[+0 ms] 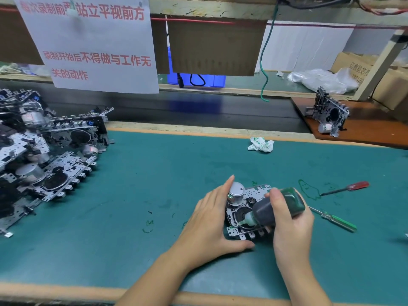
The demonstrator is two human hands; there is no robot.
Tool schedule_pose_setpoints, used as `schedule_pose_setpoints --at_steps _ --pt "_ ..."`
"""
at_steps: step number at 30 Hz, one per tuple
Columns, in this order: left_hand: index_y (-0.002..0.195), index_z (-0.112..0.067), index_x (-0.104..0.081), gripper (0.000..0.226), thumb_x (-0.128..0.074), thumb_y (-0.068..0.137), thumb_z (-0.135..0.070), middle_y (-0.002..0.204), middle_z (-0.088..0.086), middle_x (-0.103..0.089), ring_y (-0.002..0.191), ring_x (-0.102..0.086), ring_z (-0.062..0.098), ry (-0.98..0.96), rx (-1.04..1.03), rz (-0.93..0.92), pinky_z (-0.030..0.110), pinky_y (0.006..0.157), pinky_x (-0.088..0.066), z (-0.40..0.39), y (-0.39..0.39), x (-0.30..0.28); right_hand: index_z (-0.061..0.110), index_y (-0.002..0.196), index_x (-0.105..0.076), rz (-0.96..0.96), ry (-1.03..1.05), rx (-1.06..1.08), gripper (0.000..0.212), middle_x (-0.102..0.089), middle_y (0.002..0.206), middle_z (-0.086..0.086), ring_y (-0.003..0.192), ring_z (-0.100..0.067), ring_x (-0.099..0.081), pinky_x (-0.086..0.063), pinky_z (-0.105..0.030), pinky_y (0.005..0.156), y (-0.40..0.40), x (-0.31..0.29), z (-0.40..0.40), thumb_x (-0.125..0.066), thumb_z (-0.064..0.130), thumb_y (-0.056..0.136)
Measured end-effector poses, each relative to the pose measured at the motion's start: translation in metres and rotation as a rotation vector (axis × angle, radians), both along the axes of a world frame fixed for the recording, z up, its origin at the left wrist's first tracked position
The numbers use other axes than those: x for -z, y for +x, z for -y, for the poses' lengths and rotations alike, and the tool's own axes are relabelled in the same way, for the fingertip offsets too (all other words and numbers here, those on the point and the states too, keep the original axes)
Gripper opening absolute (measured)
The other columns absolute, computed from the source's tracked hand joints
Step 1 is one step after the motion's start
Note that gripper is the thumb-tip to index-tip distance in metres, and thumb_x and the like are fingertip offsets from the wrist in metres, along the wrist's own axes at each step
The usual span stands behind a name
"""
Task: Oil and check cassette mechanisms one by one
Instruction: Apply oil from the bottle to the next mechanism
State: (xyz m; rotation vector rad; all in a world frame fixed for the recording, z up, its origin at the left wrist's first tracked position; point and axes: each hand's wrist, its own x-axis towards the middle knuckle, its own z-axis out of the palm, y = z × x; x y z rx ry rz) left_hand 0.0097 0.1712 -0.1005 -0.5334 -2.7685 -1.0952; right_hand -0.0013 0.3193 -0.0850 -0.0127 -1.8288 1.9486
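A metal cassette mechanism [254, 195] with a silver motor can lies flat on the green mat [154, 184], near the front middle. My left hand [212, 221] cups its left side, thumb along the near edge, fingertips by the motor. My right hand [289, 226] grips a dark green oil bottle [276, 208], tilted down to the left. The bottle's pale nozzle tip touches the mechanism near its black flywheel. A heap of several more mechanisms [44, 151] is piled at the left of the mat. One mechanism [330, 114] stands on edge on a brown board at the far right.
A red-handled screwdriver [348, 187] and a green-handled screwdriver [333, 219] lie right of my right hand. A crumpled white wrapper [260, 144] sits near the mat's far edge. A paper sign [92, 45] hangs overhead at left. Cardboard boxes and plastic bags are at back right.
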Motion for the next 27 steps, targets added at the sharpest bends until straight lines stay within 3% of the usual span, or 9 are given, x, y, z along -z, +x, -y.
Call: schedule_pose_setpoints --at_steps 6,13,20,24,27 --pt "0.136 -0.052 0.015 0.116 -0.074 0.063 -0.061 0.131 -0.027 -0.021 0.131 -0.021 -0.004 -0.006 -0.010 0.004 0.011 0.105 -0.014 -0.0005 -0.0001 -0.0003 0.008 0.066 -0.053 0.000 -0.041 0.047 0.047 -0.057 0.057 0.008 0.057 -0.008 -0.051 -0.043 -0.017 0.058 -0.0012 0.0019 -0.0019 -0.062 0.054 0.067" --pt "0.138 -0.049 0.014 0.116 -0.076 0.065 -0.059 0.144 -0.016 -0.026 0.132 -0.022 -0.001 -0.005 -0.009 0.003 0.015 0.108 -0.016 -0.0008 0.0004 -0.0019 0.018 0.063 -0.056 0.006 -0.038 0.006 0.036 -0.058 0.058 0.010 0.056 -0.005 -0.052 -0.043 -0.015 0.057 0.0006 -0.0006 0.0003 -0.061 0.053 0.068" --pt "0.139 -0.048 0.014 0.117 -0.076 0.064 -0.059 0.143 -0.015 -0.027 0.132 -0.023 -0.001 -0.006 -0.011 -0.003 0.015 0.108 -0.017 -0.0009 0.0001 -0.0025 0.017 0.063 -0.054 0.001 -0.057 0.007 0.035 -0.056 0.055 0.011 0.054 -0.003 -0.051 -0.042 -0.013 0.055 0.0028 -0.0040 0.0015 -0.062 0.050 0.068" --pt "0.137 -0.051 0.014 0.117 -0.076 0.064 -0.059 0.135 -0.025 -0.024 0.130 -0.022 -0.003 0.005 -0.009 0.004 0.014 0.107 -0.017 -0.0003 0.0004 -0.0012 0.015 0.063 -0.055 0.012 -0.102 0.038 0.039 -0.055 0.057 0.009 0.057 -0.010 -0.049 -0.041 -0.026 0.057 0.0035 -0.0025 -0.0027 -0.062 0.053 0.066" --pt "0.136 -0.056 0.014 0.117 -0.077 0.063 -0.055 0.126 -0.041 -0.018 0.128 -0.022 -0.008 0.040 -0.003 0.037 0.004 0.103 -0.015 0.0011 -0.0002 0.0007 0.027 0.063 -0.068 0.000 -0.219 0.051 0.022 -0.059 0.059 0.013 0.059 -0.007 -0.053 -0.041 -0.031 0.057 0.0042 -0.0075 -0.0058 -0.062 0.049 0.064"
